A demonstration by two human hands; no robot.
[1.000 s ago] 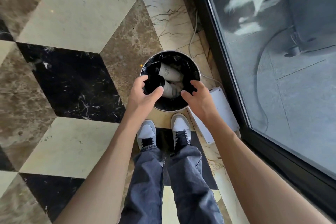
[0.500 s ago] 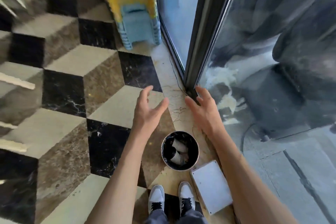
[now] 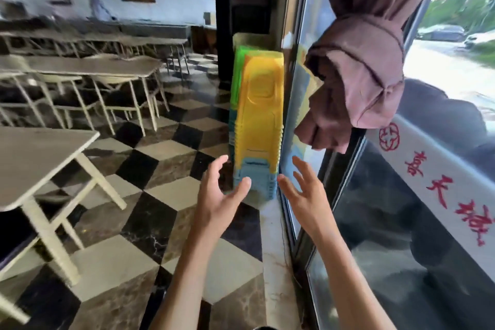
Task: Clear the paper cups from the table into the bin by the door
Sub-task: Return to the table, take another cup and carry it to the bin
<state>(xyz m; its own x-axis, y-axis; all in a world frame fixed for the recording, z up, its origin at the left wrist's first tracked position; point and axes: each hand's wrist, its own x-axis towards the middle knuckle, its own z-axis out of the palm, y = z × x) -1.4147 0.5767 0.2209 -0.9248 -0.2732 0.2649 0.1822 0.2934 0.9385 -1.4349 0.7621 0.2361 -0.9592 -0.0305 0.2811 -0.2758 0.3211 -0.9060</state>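
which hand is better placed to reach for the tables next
Left. The left hand is open, empty and on the side of the nearest table; the right hand, also empty, is by the glass door.

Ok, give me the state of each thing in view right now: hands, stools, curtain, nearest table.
Left hand: open, empty, fingers spread.
Right hand: open, empty, fingers spread.
Plastic stools: stacked upright beside the glass.
Curtain: gathered and knotted.
Nearest table: top bare, no cups showing.

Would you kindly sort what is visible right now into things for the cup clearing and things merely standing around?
For the job: left hand, open and empty; right hand, open and empty; near table, no cups visible.

Standing around: stacked plastic stools, knotted curtain, far tables.
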